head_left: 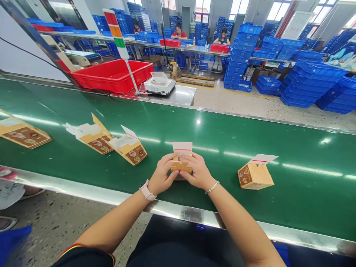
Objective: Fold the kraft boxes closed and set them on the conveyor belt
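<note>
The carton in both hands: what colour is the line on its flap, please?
The line is red, best in head view.

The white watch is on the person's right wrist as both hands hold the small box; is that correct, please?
No: the head view shows the white watch on the left wrist, not the right; the left hand and right hand hold the small box.

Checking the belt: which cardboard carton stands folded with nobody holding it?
The carton right of the right hand, white flap raised, on the green conveyor belt. Three cartons at left lie flatter; another carton is held in both hands.
</note>
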### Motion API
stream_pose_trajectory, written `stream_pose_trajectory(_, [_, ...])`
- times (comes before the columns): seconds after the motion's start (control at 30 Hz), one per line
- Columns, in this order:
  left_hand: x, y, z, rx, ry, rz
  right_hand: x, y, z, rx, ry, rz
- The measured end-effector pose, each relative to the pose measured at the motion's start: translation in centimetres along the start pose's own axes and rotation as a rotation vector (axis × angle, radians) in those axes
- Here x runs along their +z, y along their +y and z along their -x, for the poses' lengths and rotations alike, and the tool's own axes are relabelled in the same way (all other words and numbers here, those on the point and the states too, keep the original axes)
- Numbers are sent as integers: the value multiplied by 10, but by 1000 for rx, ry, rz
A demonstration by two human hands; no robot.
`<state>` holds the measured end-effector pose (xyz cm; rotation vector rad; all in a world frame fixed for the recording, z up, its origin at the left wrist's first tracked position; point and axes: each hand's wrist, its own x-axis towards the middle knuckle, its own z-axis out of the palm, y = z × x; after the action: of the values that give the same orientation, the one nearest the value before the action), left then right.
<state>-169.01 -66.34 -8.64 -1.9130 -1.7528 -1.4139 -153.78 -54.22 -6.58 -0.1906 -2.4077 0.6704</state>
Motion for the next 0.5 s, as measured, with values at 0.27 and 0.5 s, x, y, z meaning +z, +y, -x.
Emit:
stream_pose_trajectory(0.27, [20,15,-13,-163,-36,119,21,-15,15,370,638,-486])
stream_pose_trajectory(0.5, [42,27,-36,-737,21,818,-7,-18,1,874,502,-981])
